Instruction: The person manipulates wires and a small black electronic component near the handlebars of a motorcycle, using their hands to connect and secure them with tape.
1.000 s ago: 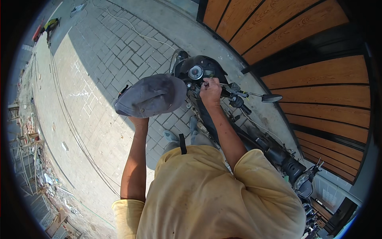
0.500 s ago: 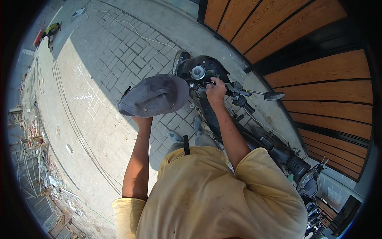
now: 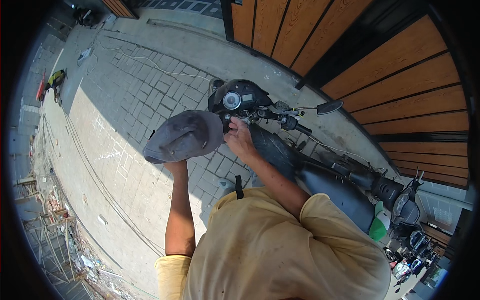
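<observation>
A motorcycle stands at my right front, its round gauge and black tank facing me. A worn grey cap lies over the left handlebar area. My left hand goes under that cap; only its wrist side shows and the fingers are hidden. Just below the gauge, at the middle of the handlebar, my right hand has its fingers bent together. What they pinch is too small to make out. The right handlebar grip and the mirror extend free to the right.
Wood-panelled gates stand along the right. Behind the black seat are a green-and-white cap and more parked motorcycles. Cables cross the pavement; rubble lines the left edge. A bent-over person is far left.
My right hand has shifted left and down from the handlebar's right side to its middle, below the gauge. The view has moved too; the grey cap still covers my left hand.
</observation>
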Demonstrator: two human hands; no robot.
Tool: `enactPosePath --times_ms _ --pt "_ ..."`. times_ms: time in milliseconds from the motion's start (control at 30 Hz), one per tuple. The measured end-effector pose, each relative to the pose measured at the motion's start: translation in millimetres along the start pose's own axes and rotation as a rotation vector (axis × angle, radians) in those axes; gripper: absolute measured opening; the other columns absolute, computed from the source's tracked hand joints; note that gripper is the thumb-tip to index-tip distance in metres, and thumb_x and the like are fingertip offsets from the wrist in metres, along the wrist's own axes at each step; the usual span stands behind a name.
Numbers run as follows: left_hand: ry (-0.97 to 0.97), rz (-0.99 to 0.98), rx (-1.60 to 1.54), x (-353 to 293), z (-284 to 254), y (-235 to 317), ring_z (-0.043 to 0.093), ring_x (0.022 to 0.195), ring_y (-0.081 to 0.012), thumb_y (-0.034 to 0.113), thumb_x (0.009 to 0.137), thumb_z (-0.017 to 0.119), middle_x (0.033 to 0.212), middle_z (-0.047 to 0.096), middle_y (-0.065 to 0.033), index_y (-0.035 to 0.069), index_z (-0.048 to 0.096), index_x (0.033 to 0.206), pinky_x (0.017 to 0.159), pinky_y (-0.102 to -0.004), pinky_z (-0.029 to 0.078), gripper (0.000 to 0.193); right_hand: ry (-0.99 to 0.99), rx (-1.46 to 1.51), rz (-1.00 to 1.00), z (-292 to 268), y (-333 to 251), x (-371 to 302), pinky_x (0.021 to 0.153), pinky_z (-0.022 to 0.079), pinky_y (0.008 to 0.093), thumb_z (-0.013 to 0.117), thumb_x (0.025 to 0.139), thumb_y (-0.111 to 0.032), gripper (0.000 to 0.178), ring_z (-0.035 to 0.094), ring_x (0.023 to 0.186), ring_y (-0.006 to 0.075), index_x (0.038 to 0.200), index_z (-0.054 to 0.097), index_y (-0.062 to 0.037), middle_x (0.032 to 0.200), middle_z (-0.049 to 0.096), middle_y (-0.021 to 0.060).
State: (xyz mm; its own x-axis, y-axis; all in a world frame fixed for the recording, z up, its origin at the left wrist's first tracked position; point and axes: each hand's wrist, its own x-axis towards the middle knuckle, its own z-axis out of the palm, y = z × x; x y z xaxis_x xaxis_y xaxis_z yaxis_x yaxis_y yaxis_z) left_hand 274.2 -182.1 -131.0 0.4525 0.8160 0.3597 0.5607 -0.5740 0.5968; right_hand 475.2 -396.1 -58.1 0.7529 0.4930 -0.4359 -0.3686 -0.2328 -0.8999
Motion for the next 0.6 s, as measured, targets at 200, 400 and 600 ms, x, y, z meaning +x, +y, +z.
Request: enactPosePath --times_ms 200,400,600 --pt "0.020 -1.017 -0.704 -12.9 -52.0 49.8 0.067 0.083 -0.0213 0.049 0.104 0.066 0.100 0.068 -0.0064 0.007 0.066 0.113 0.065 -0.0354 0.050 0.043 -0.246 -0.264 0.049 -87.5 74.7 -45.3 0.089 0.061 0.0379 0.079 0.087 -0.016 0.054 0.077 0.100 0.0264 0.135 0.067 0.0063 0.111 0.079 0.0176" --pt "-0.506 -0.760 -0.512 -101.4 -117.4 64.0 0.052 0.064 -0.0066 0.024 0.107 0.069 0.079 0.061 0.0037 0.010 0.065 0.097 0.057 -0.0237 0.040 0.018 -0.041 -0.343 0.107 -166.9 120.1 -102.8 0.083 0.060 0.0317 0.073 0.096 -0.013 0.030 0.073 0.091 0.0143 0.121 0.076 0.0037 0.107 0.077 0.0092" --pt "-0.875 -0.651 -0.491 -122.2 -127.4 139.1 0.051 0.068 -0.0083 0.020 0.107 0.068 0.074 0.061 0.0002 0.002 0.068 0.090 0.062 -0.0285 0.042 0.025 -0.395 -0.202 -0.119 -124.8 31.7 -123.1 0.094 0.059 0.0368 0.069 0.096 -0.012 0.029 0.074 0.105 0.0220 0.120 0.076 0.0009 0.116 0.078 0.0141"
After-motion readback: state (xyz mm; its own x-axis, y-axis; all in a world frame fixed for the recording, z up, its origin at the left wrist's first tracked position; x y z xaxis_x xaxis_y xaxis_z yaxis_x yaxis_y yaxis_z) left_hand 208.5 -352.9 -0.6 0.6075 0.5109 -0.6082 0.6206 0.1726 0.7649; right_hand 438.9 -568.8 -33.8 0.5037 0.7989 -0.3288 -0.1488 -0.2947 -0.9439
